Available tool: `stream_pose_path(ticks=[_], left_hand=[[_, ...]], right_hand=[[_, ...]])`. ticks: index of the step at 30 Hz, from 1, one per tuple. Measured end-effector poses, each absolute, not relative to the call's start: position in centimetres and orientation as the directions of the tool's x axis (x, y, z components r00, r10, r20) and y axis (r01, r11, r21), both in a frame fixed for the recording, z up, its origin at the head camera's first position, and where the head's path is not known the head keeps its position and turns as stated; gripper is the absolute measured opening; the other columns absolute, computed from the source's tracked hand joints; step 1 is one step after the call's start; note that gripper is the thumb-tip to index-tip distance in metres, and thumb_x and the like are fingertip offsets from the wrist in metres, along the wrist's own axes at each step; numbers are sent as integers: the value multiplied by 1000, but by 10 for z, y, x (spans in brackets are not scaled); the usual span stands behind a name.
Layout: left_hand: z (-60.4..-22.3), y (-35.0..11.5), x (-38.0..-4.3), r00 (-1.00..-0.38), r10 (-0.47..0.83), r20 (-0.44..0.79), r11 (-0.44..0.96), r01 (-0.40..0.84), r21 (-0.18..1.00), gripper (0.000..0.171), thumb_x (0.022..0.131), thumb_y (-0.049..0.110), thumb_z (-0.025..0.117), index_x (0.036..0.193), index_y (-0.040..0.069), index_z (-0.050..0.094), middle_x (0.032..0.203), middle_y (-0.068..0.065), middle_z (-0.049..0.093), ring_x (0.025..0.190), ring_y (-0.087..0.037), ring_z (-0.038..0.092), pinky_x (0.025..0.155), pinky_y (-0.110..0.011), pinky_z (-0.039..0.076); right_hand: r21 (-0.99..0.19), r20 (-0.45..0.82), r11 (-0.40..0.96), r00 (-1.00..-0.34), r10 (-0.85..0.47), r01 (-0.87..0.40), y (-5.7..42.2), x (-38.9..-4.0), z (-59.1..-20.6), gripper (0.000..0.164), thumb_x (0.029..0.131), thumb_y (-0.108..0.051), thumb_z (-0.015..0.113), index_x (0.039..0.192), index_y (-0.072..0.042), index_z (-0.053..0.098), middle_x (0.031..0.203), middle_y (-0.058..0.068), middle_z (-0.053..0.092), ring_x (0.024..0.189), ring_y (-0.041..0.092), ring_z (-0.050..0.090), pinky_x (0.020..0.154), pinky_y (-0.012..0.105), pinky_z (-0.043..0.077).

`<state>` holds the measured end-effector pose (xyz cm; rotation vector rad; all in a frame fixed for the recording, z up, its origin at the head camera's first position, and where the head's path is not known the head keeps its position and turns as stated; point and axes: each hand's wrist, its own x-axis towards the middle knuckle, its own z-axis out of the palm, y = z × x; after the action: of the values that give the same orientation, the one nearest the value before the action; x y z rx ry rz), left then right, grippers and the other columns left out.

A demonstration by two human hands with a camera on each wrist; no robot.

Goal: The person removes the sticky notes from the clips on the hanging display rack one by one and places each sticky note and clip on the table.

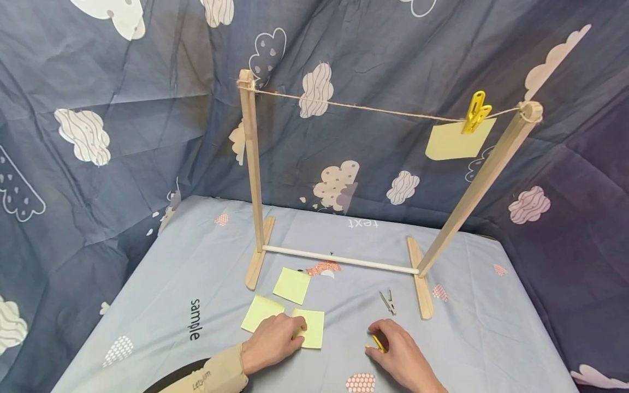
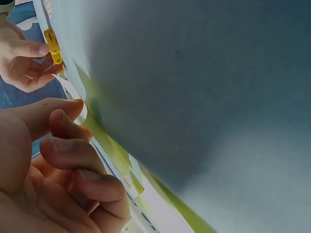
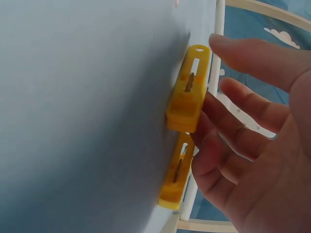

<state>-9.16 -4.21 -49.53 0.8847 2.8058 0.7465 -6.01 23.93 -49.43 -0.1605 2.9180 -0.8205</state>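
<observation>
We see the right hand (image 1: 402, 352) curved about a yellow clip (image 3: 188, 92), the left hand (image 1: 274, 337) touching a pale yellow note (image 1: 313, 327) on the cloth (image 1: 206, 273); whether either grips, we cannot tell. The right wrist view gives us a second clip (image 3: 176, 177), mostly hidden from the head view. Farther lies a silver metal piece (image 1: 387, 304), then the wooden stand (image 1: 475, 194), its cord (image 1: 346, 105) bearing a clipped sheet (image 1: 452, 143).

There are four paper squares (image 1: 292, 285), two posts (image 1: 253, 164), two feet (image 1: 425, 300), one rod (image 1: 339, 260), one string (image 1: 363, 107), at least two yellow clips (image 1: 474, 113).
</observation>
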Motion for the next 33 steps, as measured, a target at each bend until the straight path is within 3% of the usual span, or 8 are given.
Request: stream_pose_path(ticks=[8,13,22,28,33], left_hand=[[-493,-41,-93,-825,564,49,710,513,483,13,77,13,58,88,16,65,48,15,38,43,0,35,40,-16,30],[-492,-41,-93,-824,562,75,708,526,471,12,78,10,55,82,17,64,53,16,48,46,2,39,41,-15,32],[-483,-41,-99,-828,540,150,709,544,449,13,78,8,52,73,18,58,54,14,47,43,1,36,39,-16,28],[-470,-44,-108,-820,542,186,708,564,424,12,81,10,51,79,16,61,55,13,47,43,0,36,38,-16,27],[-451,-48,-120,-827,524,205,715,558,421,12,84,14,51,82,17,62,50,14,42,40,1,33,35,-17,26]], right_hand=[[-520,-12,853,-998,-63,-48,241,-59,-489,33,65,-27,78,93,-21,61,84,-13,55,69,5,47,61,19,38],[-537,23,841,-998,-61,-64,245,-61,-484,29,67,-23,77,92,-21,61,87,-11,57,71,6,50,62,20,40],[-524,168,836,-982,-87,-164,254,-67,-470,30,70,-17,76,96,-20,61,89,-8,59,71,8,52,57,19,40],[-486,276,842,-955,-108,-235,259,-74,-453,33,69,-16,76,96,-24,59,86,-15,54,67,5,49,53,18,38],[-450,383,844,-917,-112,-292,264,-82,-433,34,68,-13,77,96,-21,60,83,-12,53,63,5,47,52,19,38]])
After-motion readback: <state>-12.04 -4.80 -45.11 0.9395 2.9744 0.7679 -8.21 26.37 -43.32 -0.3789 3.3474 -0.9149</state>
